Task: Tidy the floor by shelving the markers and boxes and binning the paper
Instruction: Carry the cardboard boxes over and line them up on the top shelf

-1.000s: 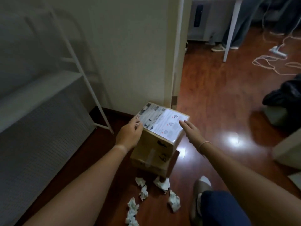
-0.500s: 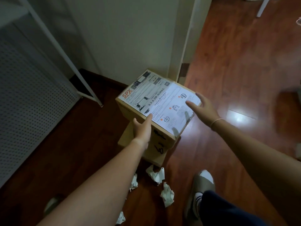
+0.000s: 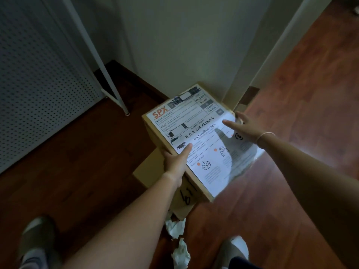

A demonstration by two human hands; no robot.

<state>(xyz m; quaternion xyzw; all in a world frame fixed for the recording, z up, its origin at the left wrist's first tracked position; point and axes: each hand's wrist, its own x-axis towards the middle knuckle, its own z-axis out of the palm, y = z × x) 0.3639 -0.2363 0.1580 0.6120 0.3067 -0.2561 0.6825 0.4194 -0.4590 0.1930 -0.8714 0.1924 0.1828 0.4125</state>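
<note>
the fingers (image 3: pixel 187 149) of the left hand (image 3: pixel 175 162) grip the near left edge of the upper cardboard box (image 3: pixel 196 144): the thumb lies flat on the white shipping label (image 3: pixel 206 142), while the other digits are hidden under the box side, so their spread cannot be told. the fingers (image 3: pixel 229 123) of the right hand (image 3: pixel 245 128) are spread and extended over the far right corner of the same box; whether they touch the label or hover just above it cannot be told. a thin band (image 3: pixel 265 135) sits on the right wrist.

places relative to the upper cardboard box:
- far left: a white perforated panel (image 3: pixel 38 78) with a slanted white frame leg (image 3: pixel 101 65) resting on the floor.
- near left: one shoe (image 3: pixel 36 241) on the dark wooden floor (image 3: pixel 81 171).
- directly under: a second cardboard box (image 3: pixel 149 171), partly covered, standing on the floor.
- behind: a pale wall (image 3: pixel 184 45) and its corner.
- in front, toward the camera: two crumpled pieces of paper (image 3: pixel 175 228) on the floor, one just at the lower box edge, the other (image 3: pixel 180 255) nearer the camera.
- near right: a second shoe (image 3: pixel 233 251), partly cut off by the frame.
- right: reddish wooden floor, brighter lit.

the upper box sits tilted across the lower one, label side up.
</note>
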